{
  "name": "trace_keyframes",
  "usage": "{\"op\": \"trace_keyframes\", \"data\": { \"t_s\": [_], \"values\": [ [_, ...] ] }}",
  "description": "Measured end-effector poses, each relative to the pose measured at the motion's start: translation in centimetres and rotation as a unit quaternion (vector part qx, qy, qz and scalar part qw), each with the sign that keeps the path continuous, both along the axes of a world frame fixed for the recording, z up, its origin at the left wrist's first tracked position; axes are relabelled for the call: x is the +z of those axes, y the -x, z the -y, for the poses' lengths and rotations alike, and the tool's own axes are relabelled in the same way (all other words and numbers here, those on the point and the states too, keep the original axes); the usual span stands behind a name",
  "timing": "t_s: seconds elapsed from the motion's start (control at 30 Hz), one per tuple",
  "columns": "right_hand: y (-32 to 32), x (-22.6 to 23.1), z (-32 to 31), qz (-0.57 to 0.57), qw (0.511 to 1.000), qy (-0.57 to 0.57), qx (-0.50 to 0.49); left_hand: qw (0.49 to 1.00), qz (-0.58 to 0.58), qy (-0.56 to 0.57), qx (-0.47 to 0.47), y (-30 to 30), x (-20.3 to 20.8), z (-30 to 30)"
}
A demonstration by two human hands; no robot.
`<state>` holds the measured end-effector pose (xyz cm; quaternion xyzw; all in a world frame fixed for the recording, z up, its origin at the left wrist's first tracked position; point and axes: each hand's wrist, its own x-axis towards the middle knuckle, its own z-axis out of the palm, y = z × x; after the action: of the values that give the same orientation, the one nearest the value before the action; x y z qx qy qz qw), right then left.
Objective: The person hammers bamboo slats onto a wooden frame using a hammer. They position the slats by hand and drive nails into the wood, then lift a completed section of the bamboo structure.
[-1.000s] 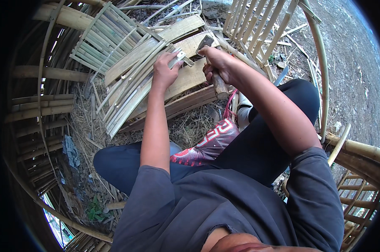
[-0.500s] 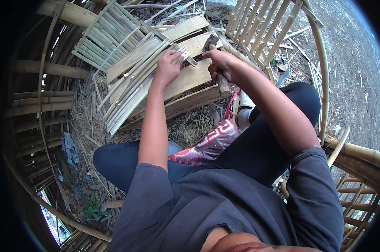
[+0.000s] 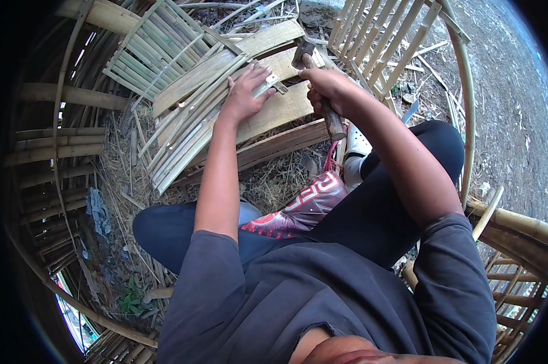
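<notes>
My right hand (image 3: 328, 91) is wrapped round the wooden handle of a hammer (image 3: 333, 121). The hammer's dark head (image 3: 302, 53) points away from me, above the wooden boards (image 3: 286, 112). Just left of it, my left hand (image 3: 248, 91) lies with fingers spread over the ends of several thin bamboo strips (image 3: 189, 138). The strips fan out toward me and to the left across the boards. A short piece of wood (image 3: 280, 87) sticks out beside the left thumb.
A slatted bamboo panel (image 3: 156, 51) lies at the far left. An upright bamboo frame (image 3: 386, 45) stands at the far right. Between my legs is a red and dark printed bag (image 3: 307, 206). Dry straw and scraps (image 3: 280, 170) cover the ground, and a bamboo lattice wall (image 3: 50, 145) rises on the left.
My left hand has gone from pinching at the strip ends to lying spread over them. The hammer in my right hand has shifted slightly right and tilted a little.
</notes>
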<state>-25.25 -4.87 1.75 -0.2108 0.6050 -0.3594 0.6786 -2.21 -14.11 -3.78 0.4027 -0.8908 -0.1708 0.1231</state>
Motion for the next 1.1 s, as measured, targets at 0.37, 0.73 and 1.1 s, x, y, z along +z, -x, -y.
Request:
{"op": "trace_keyframes", "data": {
  "t_s": [0.37,0.73,1.1],
  "values": [
    [-0.6,1.4,-1.8,-0.323,0.931,0.117,0.121,0.986,0.034,0.032,0.158,0.0,-2.0,1.8],
    [-1.3,1.4,-3.6,-0.485,0.822,0.188,0.231,0.967,0.133,-0.069,0.205,0.8,-1.2,1.7],
    [-2.3,3.3,-4.6,-0.423,0.864,0.204,0.183,0.967,0.131,-0.071,0.209,-0.1,-1.3,2.2]
  ]
}}
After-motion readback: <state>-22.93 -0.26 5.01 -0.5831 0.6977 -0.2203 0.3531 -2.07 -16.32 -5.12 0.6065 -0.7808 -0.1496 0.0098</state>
